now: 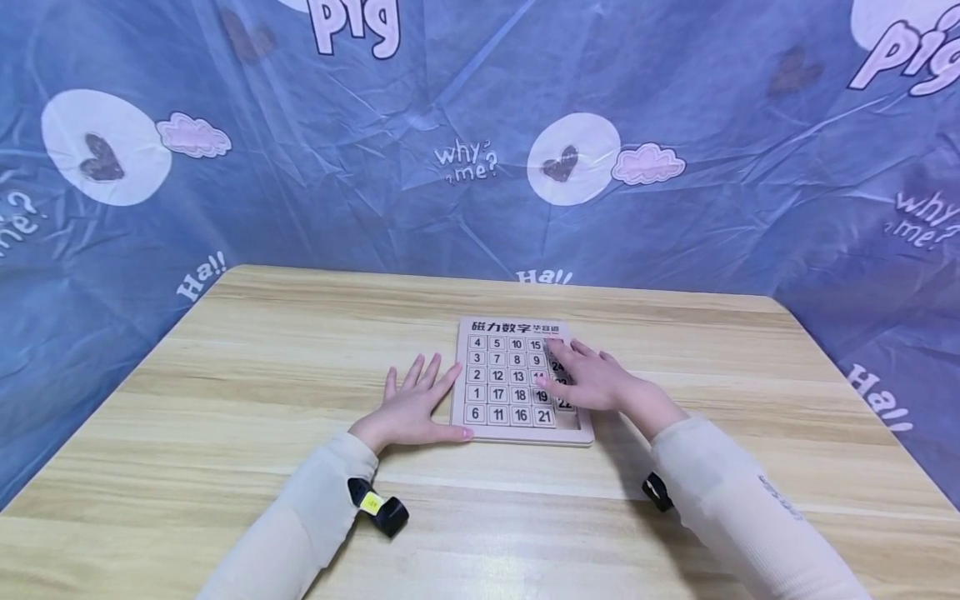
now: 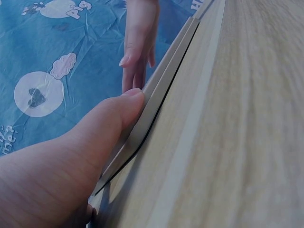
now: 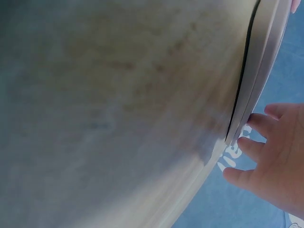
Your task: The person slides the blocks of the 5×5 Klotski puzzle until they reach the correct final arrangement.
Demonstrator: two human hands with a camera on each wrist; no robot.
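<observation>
A pale sliding number puzzle (image 1: 517, 433) lies flat on the table, its square tiles (image 1: 497, 376) printed with black numbers. At its left side rests my left hand (image 1: 411, 412), fingers spread, thumb on the near left corner and index fingertip at the left edge. The left wrist view shows that thumb (image 2: 128, 104) lying on the board's rim (image 2: 154, 102). My right hand (image 1: 596, 379) reaches over the right-hand columns with fingers extended, hiding some tiles. In the right wrist view its fingers (image 3: 251, 148) overlap the board's edge (image 3: 254, 71).
The wood-grain table (image 1: 247, 367) extends around the puzzle on all sides. Behind it hangs a blue printed cloth (image 1: 360, 192). Black wrist cameras sit on the left sleeve (image 1: 318, 492) and the right sleeve (image 1: 738, 500).
</observation>
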